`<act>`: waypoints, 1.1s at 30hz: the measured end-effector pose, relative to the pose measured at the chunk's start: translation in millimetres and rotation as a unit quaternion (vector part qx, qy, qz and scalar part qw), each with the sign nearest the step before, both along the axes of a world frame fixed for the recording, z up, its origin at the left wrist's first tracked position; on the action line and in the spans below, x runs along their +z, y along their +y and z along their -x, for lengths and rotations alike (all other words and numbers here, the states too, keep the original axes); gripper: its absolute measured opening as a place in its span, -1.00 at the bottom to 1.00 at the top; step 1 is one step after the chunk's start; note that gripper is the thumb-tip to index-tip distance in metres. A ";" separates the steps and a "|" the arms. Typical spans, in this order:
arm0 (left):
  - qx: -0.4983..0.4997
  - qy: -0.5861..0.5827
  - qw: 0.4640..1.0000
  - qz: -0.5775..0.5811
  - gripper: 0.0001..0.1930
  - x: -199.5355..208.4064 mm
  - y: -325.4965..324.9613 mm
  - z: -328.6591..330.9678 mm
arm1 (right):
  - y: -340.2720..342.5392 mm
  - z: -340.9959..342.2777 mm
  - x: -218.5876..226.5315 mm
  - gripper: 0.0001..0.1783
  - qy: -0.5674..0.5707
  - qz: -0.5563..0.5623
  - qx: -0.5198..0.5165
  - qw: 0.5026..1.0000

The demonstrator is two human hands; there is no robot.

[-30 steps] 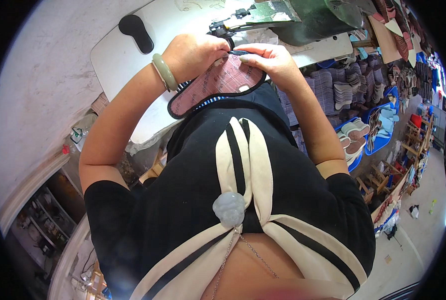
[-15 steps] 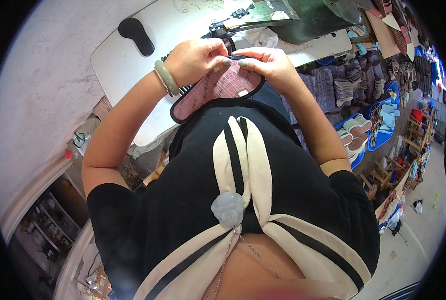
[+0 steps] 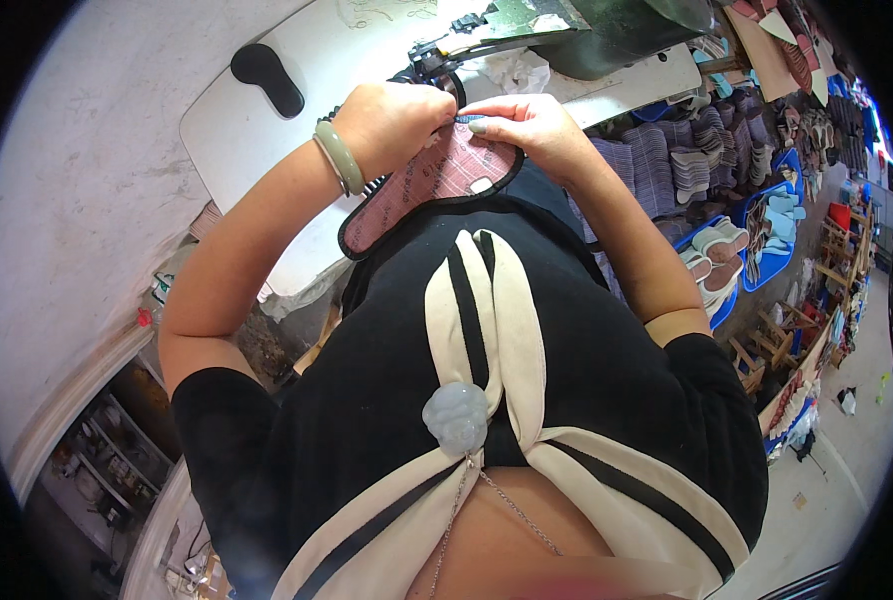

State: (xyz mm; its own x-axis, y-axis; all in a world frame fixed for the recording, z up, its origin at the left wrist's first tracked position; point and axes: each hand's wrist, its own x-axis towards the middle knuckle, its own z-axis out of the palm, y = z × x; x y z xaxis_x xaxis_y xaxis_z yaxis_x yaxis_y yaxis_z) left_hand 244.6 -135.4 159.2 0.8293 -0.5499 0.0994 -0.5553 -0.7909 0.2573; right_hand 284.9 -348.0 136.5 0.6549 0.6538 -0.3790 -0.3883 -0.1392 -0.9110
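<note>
Both hands are at the upper edge of a pink plaid shoe insole (image 3: 417,190) with black edging, held just in front of my black shirt. My left hand (image 3: 395,125) is closed on that edge with its fingers curled under, its thumb mostly hidden. Between thumb and forefinger, my right hand (image 3: 527,130) pinches the edge a little to the right. A small bluish patch shows at the edge between the hands. Dark printing and a small white patch mark the pink face. Right behind the hands stands a dark machine part (image 3: 445,80).
A white worktable (image 3: 237,150) carries a black sole-shaped piece (image 3: 269,82) and a dark green machine (image 3: 627,40). Crumpled white material (image 3: 517,72) lies by the machine. On the right are stacks of plaid soles (image 3: 657,165), blue crates (image 3: 772,225) of footwear parts and wooden racks (image 3: 767,345).
My left hand has turned over, so its thumb no longer shows clearly. The insole's narrow end has dropped slightly, and a bluish patch now shows at its upper edge.
</note>
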 end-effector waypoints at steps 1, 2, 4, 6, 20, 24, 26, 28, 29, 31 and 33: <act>0.000 0.000 1.000 0.000 -0.90 -0.3 -1.7 0.9 | -0.1 0.3 -1.5 -0.71 0.005 0.000 -0.001 1.000; -0.024 -0.036 0.998 -0.049 -0.90 -1.3 -4.0 3.4 | -0.2 1.1 -2.1 -0.71 0.005 0.001 0.000 1.000; -0.069 -0.073 0.984 -0.145 -0.90 1.9 -10.1 7.2 | -1.7 4.3 -5.3 -0.72 0.006 -0.007 0.008 1.000; -0.094 -0.085 0.978 -0.164 -0.90 0.3 -13.2 6.8 | -2.0 4.2 -15.9 -0.72 -0.002 -0.013 0.015 1.000; 0.121 0.036 0.979 0.162 -0.80 -12.7 6.4 -10.1 | -21.3 -2.5 -12.0 -0.67 -0.033 -0.005 -0.021 0.999; 0.091 0.153 0.943 0.281 -0.71 -15.4 -7.7 -0.1 | -23.6 -1.6 -1.5 -0.68 -0.041 -0.009 -0.038 0.998; 0.100 0.231 0.919 0.303 -0.77 -13.7 -13.8 -3.4 | -22.4 0.4 7.4 -0.70 -0.036 -0.011 -0.033 0.999; 0.088 0.302 0.887 0.339 -0.82 -14.9 -13.6 -13.5 | -24.0 0.8 -0.1 -0.70 -0.023 -0.028 -0.030 0.999; 0.077 0.334 0.863 0.372 -0.85 -25.9 -13.3 -16.2 | -24.8 -3.7 -13.0 -0.70 -0.110 -0.022 0.015 0.994; 0.048 0.246 0.889 0.384 -0.86 -41.4 -11.0 -15.6 | -18.3 0.0 -29.6 -0.69 -0.158 -0.043 -0.001 0.987; 0.072 0.211 0.908 0.355 -0.87 -39.8 -13.5 -12.2 | -16.2 -4.5 -49.6 -0.70 -0.230 -0.037 0.004 0.972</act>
